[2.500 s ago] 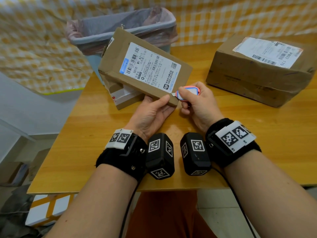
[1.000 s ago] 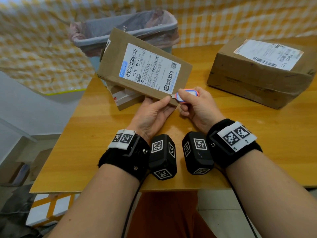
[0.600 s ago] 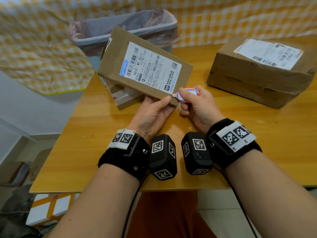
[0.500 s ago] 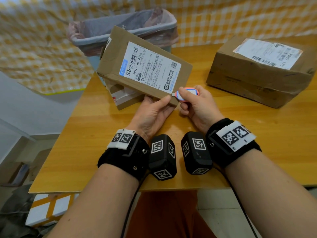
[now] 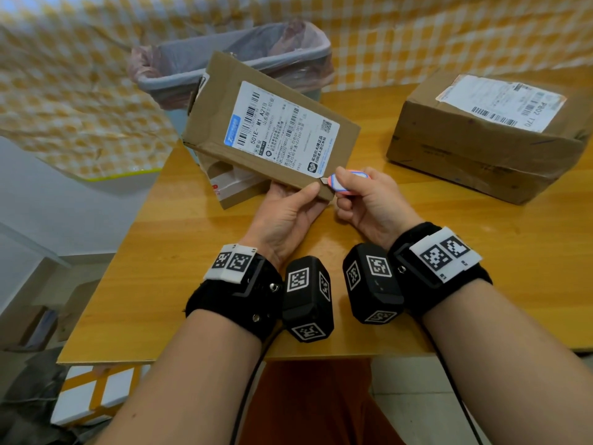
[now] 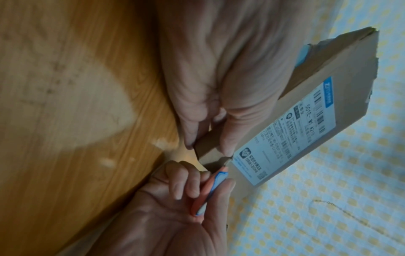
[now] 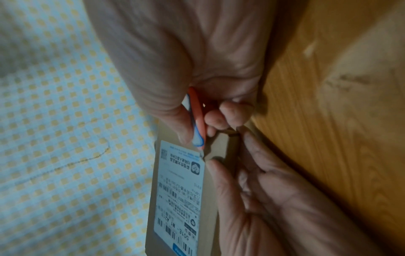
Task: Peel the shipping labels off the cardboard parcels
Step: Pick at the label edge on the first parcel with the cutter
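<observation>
My left hand (image 5: 288, 207) grips the near corner of a flat cardboard parcel (image 5: 221, 123) and holds it tilted up above the table. A white shipping label (image 5: 282, 128) with barcodes lies flat on its face. In my right hand (image 5: 362, 197) I pinch a small orange and blue cutter (image 5: 348, 184); its short blade tip touches the parcel beside the label's near corner (image 7: 200, 153). The left wrist view shows that tip (image 6: 228, 160) between my left thumb (image 6: 228, 138) and the label (image 6: 291, 135). A second, bigger parcel (image 5: 481, 155) with its own label (image 5: 503, 102) stands at the right.
A bin (image 5: 231, 59) lined with a pinkish bag stands behind the wooden table (image 5: 179, 268). Yellow checked cloth (image 5: 64, 101) hangs behind and to the left. White boxes (image 5: 93, 393) lie on the floor at lower left.
Almost nothing has moved. The held parcel has wobbled slightly, and the cutter tip stays at the label's near corner.
</observation>
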